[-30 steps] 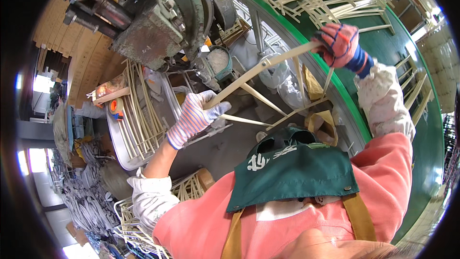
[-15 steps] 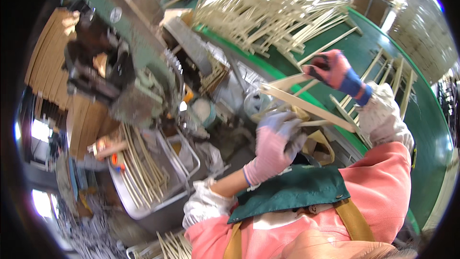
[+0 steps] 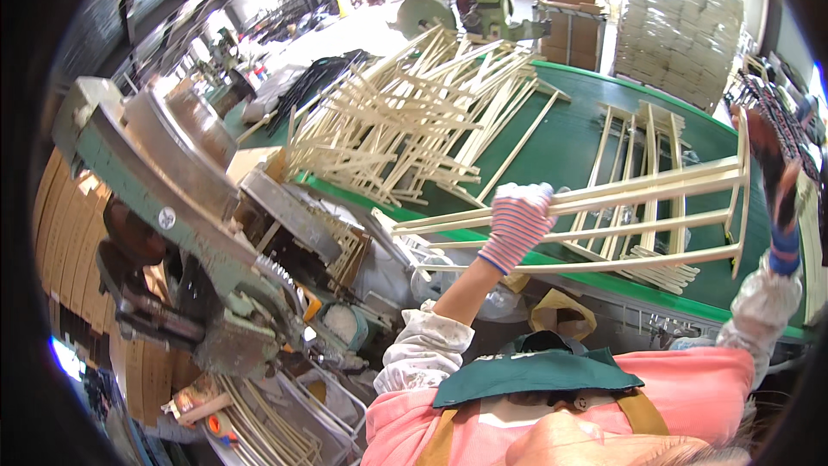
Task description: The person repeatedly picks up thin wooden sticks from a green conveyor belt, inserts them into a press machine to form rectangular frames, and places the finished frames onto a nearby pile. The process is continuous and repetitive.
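My left hand [image 3: 520, 223], in a pink-and-white striped glove with a blue cuff, is closed around several long, pale cream frame pieces [image 3: 642, 229]. They lie roughly side by side and stretch from left to right above the near edge of the table, with crosspieces at both ends. My right hand [image 3: 774, 174], in a glove with a dark palm, is raised at their right end. Its fingers look stretched out and the palm faces the crosspieces; whether it touches them I cannot tell.
On the green table [image 3: 526, 155] lies a large heap of similar pale pieces [image 3: 414, 121]. More pieces [image 3: 642, 147] are laid out behind those I hold. A green machine [image 3: 172, 216] stands at the left, above a white bin [image 3: 285, 414] of curved strips. Wrapped stacks [image 3: 677, 30] stand behind.
The view has swung up toward the far side of the table. My left hand has come up over the table edge with several frame pieces; my right hand has moved out to the right and opened.
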`<state>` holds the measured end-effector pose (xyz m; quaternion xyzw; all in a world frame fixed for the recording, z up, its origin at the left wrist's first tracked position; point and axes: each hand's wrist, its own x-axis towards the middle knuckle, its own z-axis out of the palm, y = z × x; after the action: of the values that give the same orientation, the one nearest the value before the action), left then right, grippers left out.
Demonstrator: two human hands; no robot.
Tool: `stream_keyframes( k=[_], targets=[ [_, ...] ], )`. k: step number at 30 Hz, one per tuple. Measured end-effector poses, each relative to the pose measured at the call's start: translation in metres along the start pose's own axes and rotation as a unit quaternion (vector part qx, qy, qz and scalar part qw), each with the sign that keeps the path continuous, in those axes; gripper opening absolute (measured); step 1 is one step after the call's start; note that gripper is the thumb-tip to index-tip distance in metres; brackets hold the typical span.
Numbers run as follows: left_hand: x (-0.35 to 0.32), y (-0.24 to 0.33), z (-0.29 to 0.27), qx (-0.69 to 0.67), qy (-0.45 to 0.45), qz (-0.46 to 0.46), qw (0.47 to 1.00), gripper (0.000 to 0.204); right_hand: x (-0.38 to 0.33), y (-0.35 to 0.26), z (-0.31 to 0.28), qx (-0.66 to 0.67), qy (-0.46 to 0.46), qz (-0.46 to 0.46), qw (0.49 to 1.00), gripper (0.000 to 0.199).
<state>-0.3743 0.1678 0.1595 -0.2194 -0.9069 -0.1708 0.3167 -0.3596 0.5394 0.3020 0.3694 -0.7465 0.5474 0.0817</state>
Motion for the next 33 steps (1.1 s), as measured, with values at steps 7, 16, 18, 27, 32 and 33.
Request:
stream_keyframes(
  k=[7,16,18,27,32,33],
  targets=[
    [0.063,0.016,0.050,0.076,-0.170,0.157,0.970,0.010,-0.053,-0.021,0.058,-0.765,-0.064,0.404,0.497,0.122],
    [0.112,0.064,0.093,0.077,-0.181,0.444,0.874,0.016,-0.108,0.085,0.078,-0.693,-0.366,0.470,0.407,0.118],
    [0.120,0.065,0.106,0.069,-0.203,0.446,0.869,0.015,-0.126,0.120,0.097,-0.593,-0.385,0.366,0.605,0.109],
    [0.199,-0.029,0.083,0.079,-0.053,0.274,0.957,0.046,-0.017,0.249,0.147,0.105,0.170,0.136,0.970,0.064],
    [0.190,-0.214,0.009,0.079,0.039,-0.189,0.978,0.037,0.129,0.263,0.158,0.315,0.129,0.178,0.923,0.066],
    [0.172,-0.240,0.006,0.019,0.091,-0.252,0.963,0.038,0.166,0.264,0.164,0.316,0.115,0.160,0.928,0.065]
  ],
)
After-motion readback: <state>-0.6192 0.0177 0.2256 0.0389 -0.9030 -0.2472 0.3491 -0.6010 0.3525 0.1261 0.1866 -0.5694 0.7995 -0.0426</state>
